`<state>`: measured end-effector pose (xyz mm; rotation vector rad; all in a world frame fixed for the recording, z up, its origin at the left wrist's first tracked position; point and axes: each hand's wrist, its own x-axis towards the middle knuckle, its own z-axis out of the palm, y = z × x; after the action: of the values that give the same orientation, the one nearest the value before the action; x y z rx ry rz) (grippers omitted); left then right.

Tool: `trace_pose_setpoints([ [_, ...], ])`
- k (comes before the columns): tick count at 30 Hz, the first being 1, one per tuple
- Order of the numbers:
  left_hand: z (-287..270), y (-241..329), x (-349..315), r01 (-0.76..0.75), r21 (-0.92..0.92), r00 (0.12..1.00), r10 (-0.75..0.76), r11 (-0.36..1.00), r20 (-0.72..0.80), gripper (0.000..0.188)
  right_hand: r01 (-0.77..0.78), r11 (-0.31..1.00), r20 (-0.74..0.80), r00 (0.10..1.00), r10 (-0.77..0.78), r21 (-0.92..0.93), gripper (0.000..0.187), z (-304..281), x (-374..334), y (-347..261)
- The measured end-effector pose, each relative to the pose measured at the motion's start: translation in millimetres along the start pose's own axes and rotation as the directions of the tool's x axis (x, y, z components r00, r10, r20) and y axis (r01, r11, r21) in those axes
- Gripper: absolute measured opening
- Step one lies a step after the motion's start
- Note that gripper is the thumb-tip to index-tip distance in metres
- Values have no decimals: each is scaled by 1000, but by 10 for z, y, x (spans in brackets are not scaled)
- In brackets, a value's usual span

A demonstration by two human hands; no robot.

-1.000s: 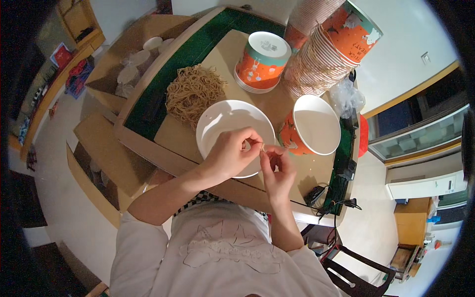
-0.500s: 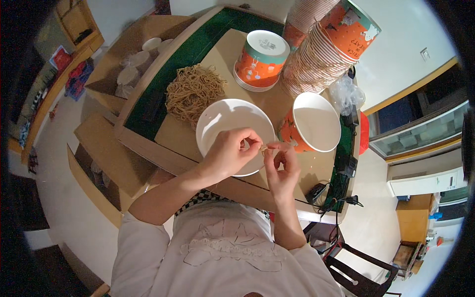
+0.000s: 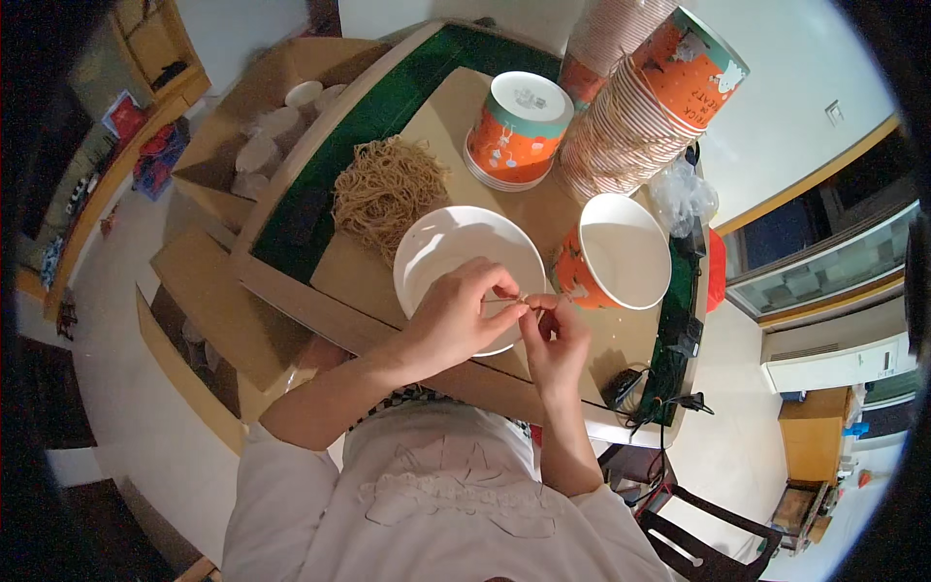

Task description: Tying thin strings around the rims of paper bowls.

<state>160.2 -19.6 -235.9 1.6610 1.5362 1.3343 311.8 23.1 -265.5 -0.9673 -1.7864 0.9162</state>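
Observation:
Over the near rim of a white-walled paper bucket, my left hand and my right hand meet fingertip to fingertip. Both are closed in a pinch on a thin tan string, only a short bit of which shows between them. To the bucket's right, an orange paper bucket leans with its white inside facing up. A tangled heap of tan strings lies just beyond the bucket on the left.
Upside-down orange and green buckets stand behind, beside a tall leaning stack of buckets with strings hanging off it. A clear plastic bag and black cables lie along the table's right side. Cardboard boxes stand at left.
My hands have come closer together, and their fingertips now meet at the string. The whole view has shifted slightly, with the table appearing a little lower.

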Motion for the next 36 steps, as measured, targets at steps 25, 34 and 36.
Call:
trace_pose_setpoints([
  [25,77,-180,20,127,-252,991,-114,959,64,9,-66,942,-59,994,91,330,4,69,-58,17],
  [34,64,-227,48,144,-508,982,-59,849,179,8,-339,716,187,940,285,611,2,-43,-22,68],
  [36,-22,-226,76,376,-572,922,-233,729,309,8,-295,776,130,954,270,558,3,-18,-37,30],
])
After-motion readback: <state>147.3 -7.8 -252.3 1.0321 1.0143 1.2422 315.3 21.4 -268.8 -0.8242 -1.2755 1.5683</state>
